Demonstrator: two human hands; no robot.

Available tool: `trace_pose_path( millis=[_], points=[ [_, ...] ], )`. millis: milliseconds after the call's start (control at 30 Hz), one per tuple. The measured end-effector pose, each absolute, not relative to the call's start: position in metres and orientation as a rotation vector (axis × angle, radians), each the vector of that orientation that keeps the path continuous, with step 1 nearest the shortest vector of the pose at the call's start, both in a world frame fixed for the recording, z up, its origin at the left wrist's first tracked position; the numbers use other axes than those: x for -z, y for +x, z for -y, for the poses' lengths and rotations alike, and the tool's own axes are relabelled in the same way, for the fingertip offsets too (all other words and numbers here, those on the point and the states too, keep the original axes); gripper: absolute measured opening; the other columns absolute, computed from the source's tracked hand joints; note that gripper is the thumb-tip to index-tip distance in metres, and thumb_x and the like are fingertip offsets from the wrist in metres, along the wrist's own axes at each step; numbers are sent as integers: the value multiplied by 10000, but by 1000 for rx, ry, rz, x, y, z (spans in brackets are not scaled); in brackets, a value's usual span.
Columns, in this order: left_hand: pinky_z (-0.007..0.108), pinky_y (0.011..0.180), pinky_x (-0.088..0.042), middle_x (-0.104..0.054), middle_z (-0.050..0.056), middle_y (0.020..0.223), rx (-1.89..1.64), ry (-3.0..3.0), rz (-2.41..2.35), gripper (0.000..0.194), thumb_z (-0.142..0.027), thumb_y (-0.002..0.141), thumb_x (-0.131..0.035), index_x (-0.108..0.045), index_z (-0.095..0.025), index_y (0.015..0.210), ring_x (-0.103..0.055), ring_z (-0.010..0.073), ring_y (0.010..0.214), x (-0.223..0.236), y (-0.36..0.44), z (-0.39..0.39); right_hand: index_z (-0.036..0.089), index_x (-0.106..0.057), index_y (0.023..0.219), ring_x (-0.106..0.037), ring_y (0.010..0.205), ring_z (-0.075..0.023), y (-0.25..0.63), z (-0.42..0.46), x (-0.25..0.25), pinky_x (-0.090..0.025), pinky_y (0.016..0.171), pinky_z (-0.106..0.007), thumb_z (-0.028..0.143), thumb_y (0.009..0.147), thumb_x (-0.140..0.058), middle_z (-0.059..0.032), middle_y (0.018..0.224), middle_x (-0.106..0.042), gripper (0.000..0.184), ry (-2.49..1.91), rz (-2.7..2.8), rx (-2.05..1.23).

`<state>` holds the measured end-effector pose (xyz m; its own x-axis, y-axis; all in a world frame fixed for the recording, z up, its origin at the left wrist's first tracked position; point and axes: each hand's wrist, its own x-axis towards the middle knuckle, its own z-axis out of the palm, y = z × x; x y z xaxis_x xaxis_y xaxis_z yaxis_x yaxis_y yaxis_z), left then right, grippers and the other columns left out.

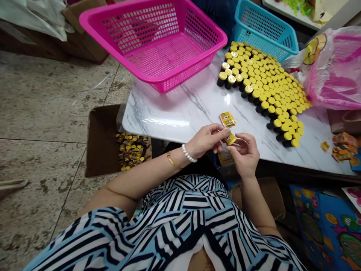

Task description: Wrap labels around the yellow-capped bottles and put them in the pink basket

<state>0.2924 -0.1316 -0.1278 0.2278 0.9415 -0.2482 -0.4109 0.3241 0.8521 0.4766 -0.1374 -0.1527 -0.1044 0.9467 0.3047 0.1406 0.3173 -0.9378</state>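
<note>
Capped vials (265,90) on a marble table (180,109), plastic basket (265,30) just behind

my left hand (204,141) and right hand (245,155) make two, with one pink basket (169,56), one blue basket (262,26), one cardboard box (101,141) and one plastic bag (335,71).

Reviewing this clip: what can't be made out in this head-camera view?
Head view:
The yellow item between the left hand and right hand: partly hidden by fingers.
Print on the yellow packet: too small to read.
Contents of the cardboard box: too small to identify.
Orange packets: cut off by the right edge.
</note>
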Motion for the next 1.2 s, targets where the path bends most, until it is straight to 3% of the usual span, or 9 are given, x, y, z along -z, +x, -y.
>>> trace_pose_path(
  millis=[167,367,500,667,800,967,1067,1200],
  points=[
    [208,658,-527,-703,16,809,-1097,815,-891,392,-392,786,-882,-690,-102,970,-643,85,674,129,290,134,241,-752,1114,-728,995,-165,472,147,150,-680,863,-302,280,793,-879,-45,1131,-679,349,-1099,1478,-877],
    [274,906,-526,-745,43,995,-1158,1071,-800,358,-253,778,-862,-736,-124,1087,-671,126,906,134,283,128,193,-784,980,-789,791,-193,473,137,152,-717,783,-392,385,737,-929,-51,949,-814,342,-1120,1029,-1521],
    [292,987,-503,-750,74,1104,-1103,1181,-738,392,-213,778,-855,-747,-133,1146,-676,152,1020,134,276,120,200,-771,1017,-797,825,-188,471,137,152,-719,806,-376,356,736,-933,-31,952,-808,360,-1076,1017,-1494],
    [232,752,-497,-706,23,858,-1042,1010,-809,359,-368,776,-892,-718,-112,958,-629,101,771,126,278,113,305,-735,1284,-755,713,-133,474,131,149,-713,699,-319,364,850,-847,12,960,-729,452,-957,1242,-1343],
    [201,604,-441,-672,2,752,-875,787,-809,480,-525,791,-869,-691,-116,967,-577,70,618,124,277,112,328,-835,1068,-735,797,-146,483,118,144,-688,676,-315,252,852,-840,-14,1034,-702,229,-847,1506,-1150],
    [182,534,-437,-669,6,768,-828,709,-749,470,-513,799,-872,-685,-116,969,-551,50,565,125,272,108,349,-832,1047,-714,824,-143,474,114,143,-650,744,-315,93,839,-823,1,930,-724,330,-851,1682,-637],
    [174,470,-411,-634,-12,713,-854,736,-742,429,-489,819,-862,-659,-129,934,-541,54,524,118,265,101,347,-816,1096,-726,822,-150,460,113,143,-654,749,-326,62,837,-814,-1,956,-741,385,-858,1697,-421],
    [170,452,-396,-628,-15,738,-843,716,-726,440,-428,792,-896,-702,-115,1034,-524,46,512,106,252,93,335,-795,1131,-737,836,-156,446,105,138,-654,750,-317,46,809,-839,-4,965,-745,435,-773,1732,-192]
  ],
)
